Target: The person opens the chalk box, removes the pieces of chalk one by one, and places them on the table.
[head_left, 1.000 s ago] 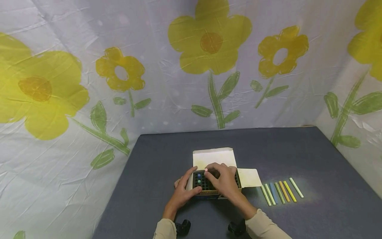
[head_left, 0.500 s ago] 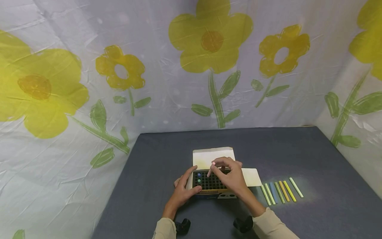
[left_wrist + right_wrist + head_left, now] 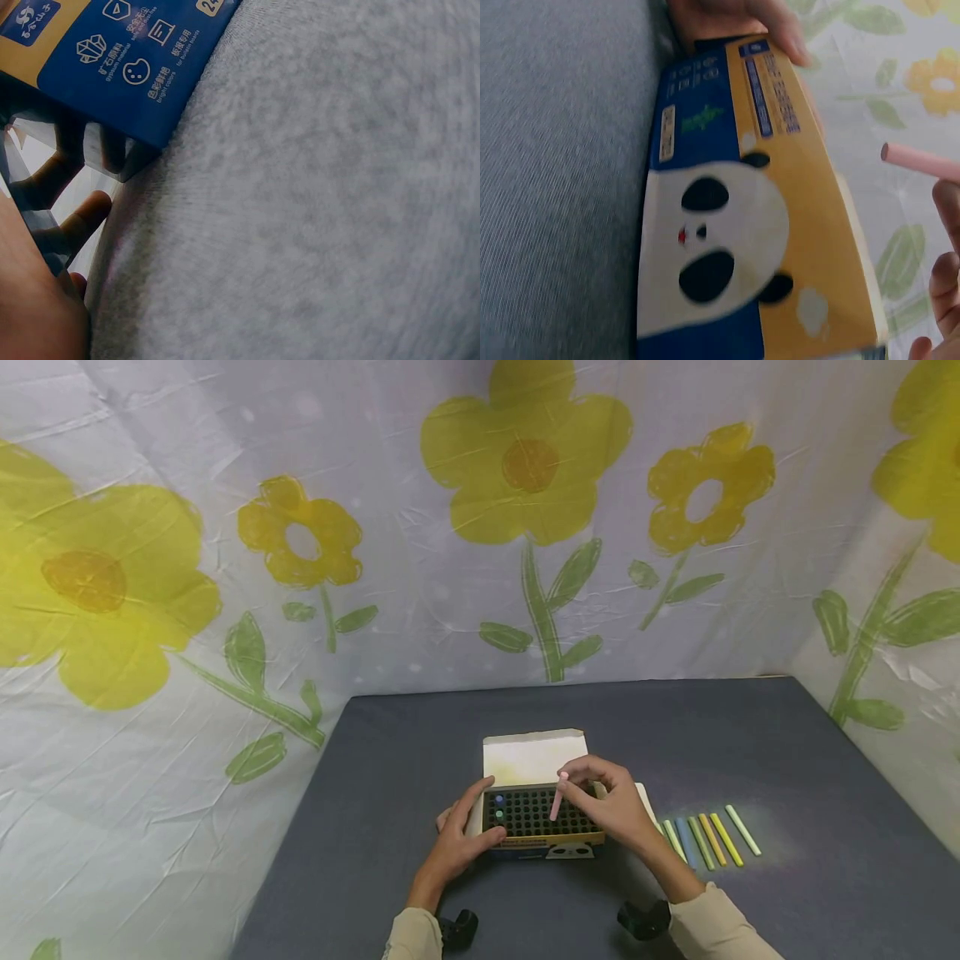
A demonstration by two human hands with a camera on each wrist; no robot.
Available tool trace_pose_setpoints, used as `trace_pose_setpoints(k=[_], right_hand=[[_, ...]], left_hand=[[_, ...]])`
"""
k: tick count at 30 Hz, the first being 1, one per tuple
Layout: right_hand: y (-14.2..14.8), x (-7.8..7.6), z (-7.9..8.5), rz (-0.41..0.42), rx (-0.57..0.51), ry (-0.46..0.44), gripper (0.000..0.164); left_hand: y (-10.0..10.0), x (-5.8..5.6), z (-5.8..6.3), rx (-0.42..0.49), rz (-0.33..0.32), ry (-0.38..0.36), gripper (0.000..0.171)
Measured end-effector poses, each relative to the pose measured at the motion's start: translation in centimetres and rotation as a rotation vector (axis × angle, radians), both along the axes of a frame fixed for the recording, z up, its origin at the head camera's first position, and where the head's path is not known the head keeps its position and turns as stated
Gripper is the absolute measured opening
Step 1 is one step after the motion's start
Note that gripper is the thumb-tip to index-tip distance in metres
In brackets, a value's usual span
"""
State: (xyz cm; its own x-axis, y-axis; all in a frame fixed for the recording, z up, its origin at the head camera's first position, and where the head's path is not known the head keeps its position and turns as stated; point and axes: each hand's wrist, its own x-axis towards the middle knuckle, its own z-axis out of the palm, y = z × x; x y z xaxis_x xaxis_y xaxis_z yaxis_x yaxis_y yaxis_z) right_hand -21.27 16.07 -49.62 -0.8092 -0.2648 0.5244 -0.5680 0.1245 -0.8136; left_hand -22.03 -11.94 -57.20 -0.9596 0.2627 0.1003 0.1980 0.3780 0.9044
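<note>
A pink chalk stick (image 3: 555, 805) is pinched at its upper end by my right hand (image 3: 613, 800). In the head view its lower end overlaps the hole grid, right of the middle. The open chalk box (image 3: 521, 842) has a black grid of holes, with a blue chalk (image 3: 499, 799) and a green chalk (image 3: 499, 815) in the left column. My left hand (image 3: 459, 833) holds the box's left end, thumb at the front corner and a finger at the back corner. The right wrist view shows the box's panda front (image 3: 742, 225) and the pink stick apart from it.
Right of the box, several chalk sticks lie in a row, among them a blue one (image 3: 685, 842), a yellow one (image 3: 727, 840) and a pale green one (image 3: 742, 830). The box lid (image 3: 534, 758) stands open behind. A flower-printed curtain (image 3: 420, 610) borders the dark table (image 3: 405, 760).
My right hand has moved right across the box with the pink chalk, uncovering more of the grid. The chalk shows longer now. My left hand has stayed at the left end.
</note>
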Motion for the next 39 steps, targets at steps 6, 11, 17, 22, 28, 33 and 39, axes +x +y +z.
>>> trace_pose_setpoints(k=[6,11,17,22,28,33,39], right_hand=[[2.2,0.3,-0.3,-0.023,0.007,0.004,0.019],[3.9,0.8,-0.4,-0.085,0.015,-0.015,0.017],[5.9,1.4,-0.7,-0.086,0.037,-0.026,0.018],[7.5,1.7,-1.0,-0.111,0.049,-0.023,0.017],[9.9,2.1,-1.3,-0.200,0.109,-0.075,0.018],[11.6,2.5,-1.1,-0.227,0.158,-0.131,0.018],[13.5,3.0,-1.4,-0.279,0.188,-0.185,0.018]], left_hand=[[0.1,0.1,0.1,-0.005,0.008,-0.007,0.075],[0.1,0.0,0.0,0.002,0.004,-0.004,0.075],[0.0,0.0,-0.1,0.009,-0.002,0.004,0.076],[-0.1,0.1,-0.1,0.017,0.002,-0.004,0.075],[-0.1,0.1,0.0,0.016,0.002,-0.015,0.075],[-0.1,0.1,0.1,0.012,0.006,-0.016,0.075],[0.0,0.1,0.1,0.017,0.006,-0.024,0.074]])
